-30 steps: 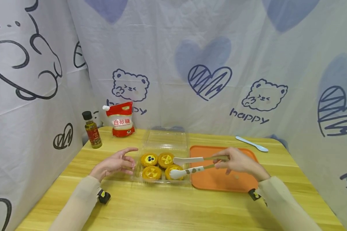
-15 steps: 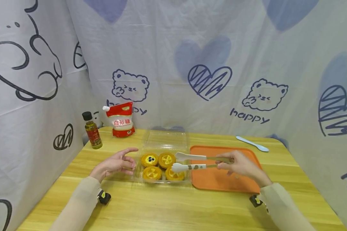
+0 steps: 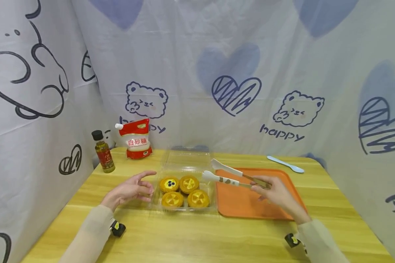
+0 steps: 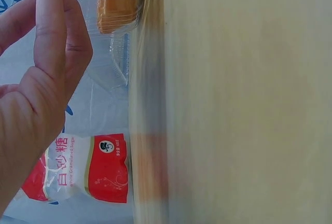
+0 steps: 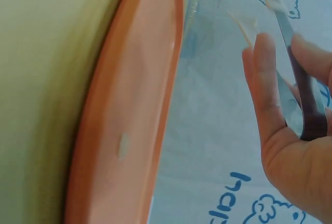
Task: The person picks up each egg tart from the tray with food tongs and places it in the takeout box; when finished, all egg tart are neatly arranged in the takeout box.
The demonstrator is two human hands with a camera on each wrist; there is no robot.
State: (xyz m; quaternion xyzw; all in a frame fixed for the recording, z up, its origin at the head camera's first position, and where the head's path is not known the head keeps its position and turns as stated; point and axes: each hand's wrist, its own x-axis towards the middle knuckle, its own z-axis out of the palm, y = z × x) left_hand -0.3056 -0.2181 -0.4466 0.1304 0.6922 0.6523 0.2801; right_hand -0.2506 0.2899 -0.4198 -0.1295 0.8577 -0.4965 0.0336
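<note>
My right hand [image 3: 278,191] grips the tongs [image 3: 231,170], whose white tips stand a little apart with nothing between them. The tips hang above the right edge of a clear plastic box [image 3: 185,160] with its lid open. Several egg tarts [image 3: 198,198] sit in the box, and the back left one [image 3: 169,185] bears dark berries. My left hand [image 3: 131,189] is at the box's left side, fingers loosely bent and holding nothing; whether they touch its wall I cannot tell. In the right wrist view the tongs' metal bend [image 5: 314,123] lies between thumb and fingers.
An orange tray [image 3: 240,204] lies right of the box, under the tongs and right hand, with a small pale spot on it. Behind it is a light blue spoon [image 3: 286,164]. A red sugar pouch [image 3: 138,140] and an oil bottle [image 3: 104,155] stand at the back left.
The tongs have lifted and drawn right, away from the front right tart, which now shows whole. My right hand has shifted slightly right. The left hand stays at the box.
</note>
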